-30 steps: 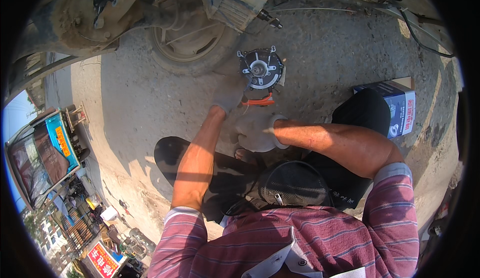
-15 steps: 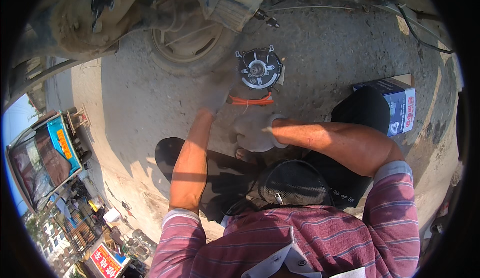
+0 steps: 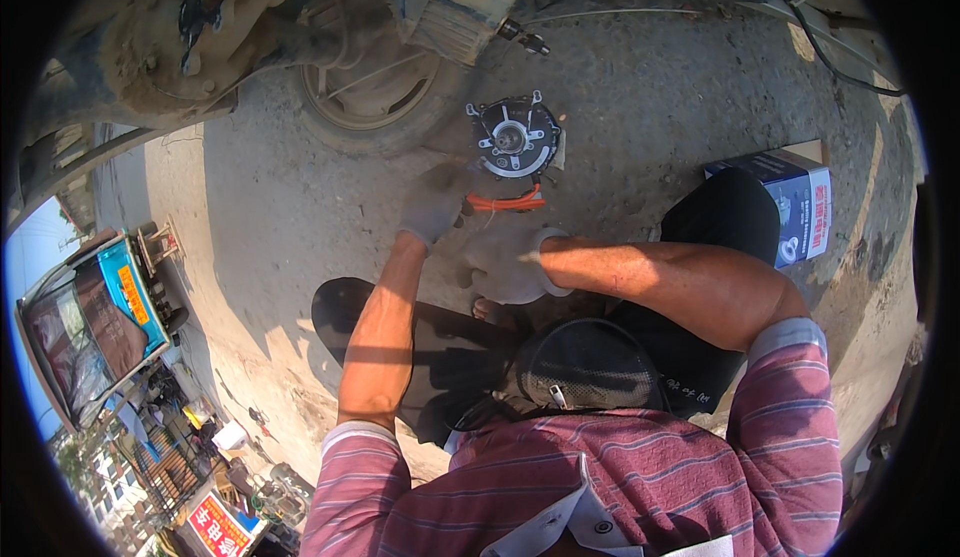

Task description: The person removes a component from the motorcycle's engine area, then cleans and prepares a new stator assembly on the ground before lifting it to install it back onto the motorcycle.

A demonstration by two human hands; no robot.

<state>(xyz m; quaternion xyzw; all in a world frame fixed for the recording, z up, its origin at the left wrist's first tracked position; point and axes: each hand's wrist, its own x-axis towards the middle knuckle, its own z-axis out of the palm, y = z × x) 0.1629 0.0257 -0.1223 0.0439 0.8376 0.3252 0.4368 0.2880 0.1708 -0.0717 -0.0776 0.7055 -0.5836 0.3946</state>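
My left hand (image 3: 433,204), in a grey glove, hangs left of the orange cables (image 3: 500,199), near the motor unit (image 3: 512,139) on the ground. Its fingers are curled; what they hold, if anything, is hidden. The round dark unit has silver brackets and a central shaft, facing up. My right hand (image 3: 508,263), also gloved, is closed below the cables, between my knees; its contents cannot be seen.
A dusty vehicle wheel (image 3: 365,92), undercarriage (image 3: 160,67) and ribbed metal housing (image 3: 450,7) are above. A blue-and-white box (image 3: 800,207) stands right of my knee. A parked blue vehicle (image 3: 100,307) and clutter are at far left, beyond the pavement (image 3: 240,257).
My left hand has moved left and slightly down, away from the motor unit. My right hand stays nearly in place.
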